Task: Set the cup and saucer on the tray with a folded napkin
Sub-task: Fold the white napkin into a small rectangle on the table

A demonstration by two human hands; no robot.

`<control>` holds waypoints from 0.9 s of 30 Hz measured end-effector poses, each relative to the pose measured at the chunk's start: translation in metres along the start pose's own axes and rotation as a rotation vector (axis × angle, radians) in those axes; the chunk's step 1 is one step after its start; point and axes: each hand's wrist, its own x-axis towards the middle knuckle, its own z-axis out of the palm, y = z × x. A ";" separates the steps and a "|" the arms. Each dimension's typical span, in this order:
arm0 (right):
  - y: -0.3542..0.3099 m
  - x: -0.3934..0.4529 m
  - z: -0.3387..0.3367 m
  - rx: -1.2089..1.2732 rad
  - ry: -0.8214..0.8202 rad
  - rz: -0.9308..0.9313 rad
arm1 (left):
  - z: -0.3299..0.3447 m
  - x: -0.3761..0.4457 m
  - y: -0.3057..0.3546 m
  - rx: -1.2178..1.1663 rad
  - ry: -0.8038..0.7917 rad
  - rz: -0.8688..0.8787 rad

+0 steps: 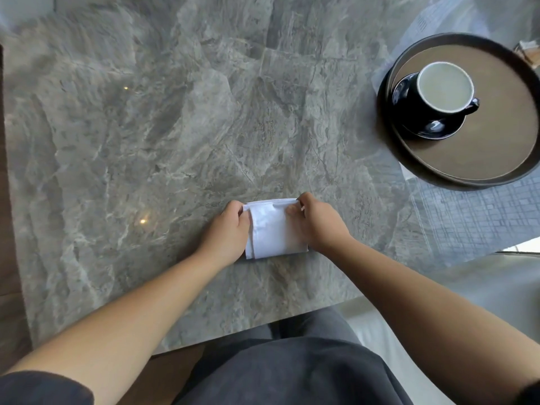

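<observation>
Napkin, white, folded, lies on grey marble table near its front edge, wide bare stone to the left & beyond. Left hand pinches napkin's left far corner; right hand pinches right far corner. Cup sits on saucer inside round tray, far right, tray cut off by frame edge. No readable writing.

You've got soft, even daylight here, fairly bright. Two small warm glints sit on the glossy table at left, and a pale window reflection washes over its right side. Shadows stay faint. The far edge smears with blur, and the wide lens bends the corners.
</observation>
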 end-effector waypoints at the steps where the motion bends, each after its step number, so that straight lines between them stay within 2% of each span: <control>1: -0.001 0.002 0.002 -0.023 0.009 0.011 | 0.000 0.001 0.001 0.016 0.007 0.001; 7: -0.004 0.011 0.010 -0.250 0.156 0.008 | -0.003 0.007 0.007 0.234 0.034 -0.033; 9: -0.002 0.011 0.009 -0.304 0.203 -0.018 | -0.008 0.006 0.006 0.253 0.089 -0.025; 10: -0.002 0.010 0.009 -0.321 0.214 -0.029 | -0.008 0.003 0.006 0.262 0.166 0.048; 13: -0.003 0.004 0.007 -0.282 0.231 -0.018 | 0.004 -0.011 0.013 0.385 0.350 0.445; 15: -0.002 -0.004 0.002 -0.175 0.305 -0.086 | 0.016 -0.015 0.014 0.547 0.287 0.621; 17: 0.003 -0.017 0.000 -0.248 0.386 -0.294 | 0.022 -0.012 0.009 0.715 0.151 0.636; 18: 0.006 -0.023 0.002 -0.333 0.387 -0.394 | 0.023 -0.008 0.005 0.771 0.104 0.624; 20: 0.015 -0.031 0.010 -0.463 0.275 -0.516 | 0.022 -0.003 0.001 0.843 0.026 0.602; 23: 0.023 -0.028 0.017 -0.527 0.105 -0.476 | 0.022 0.003 -0.001 0.892 -0.038 0.593; 27: 0.025 -0.025 0.018 -0.548 0.025 -0.442 | 0.019 0.004 0.000 0.888 -0.079 0.574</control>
